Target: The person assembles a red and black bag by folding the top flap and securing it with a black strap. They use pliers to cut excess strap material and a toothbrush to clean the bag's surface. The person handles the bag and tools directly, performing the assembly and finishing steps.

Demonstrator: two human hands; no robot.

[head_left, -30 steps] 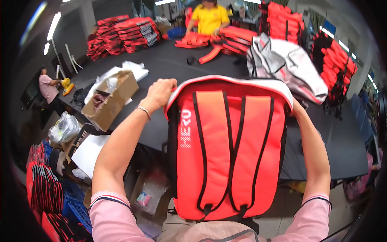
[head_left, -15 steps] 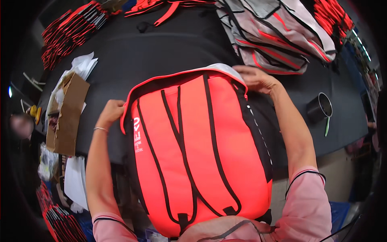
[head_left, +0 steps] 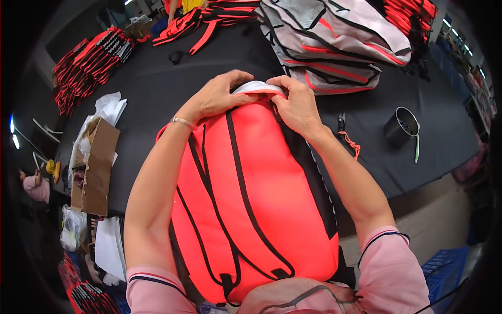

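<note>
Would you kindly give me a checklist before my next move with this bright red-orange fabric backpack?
1. Backpack, black-edged fabric shoulder straps facing up: ok.
2. Left grip on the curved white-and-red fabric edge: ok.
3. Right grip on that edge: ok.
4. Small dark tool with orange cord apart from the backpack: ok.
5. Dark cylindrical cup upright: ok.
6. Backpack's inside: cannot tell, hidden.

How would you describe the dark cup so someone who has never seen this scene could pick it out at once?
Find the large black table, then its stretch right of the red backpack. There, right of a small dark tool with an orange cord, stands the cup. Unlike that tool, it is round and open-topped, with a pale green strip down its right side.
</note>
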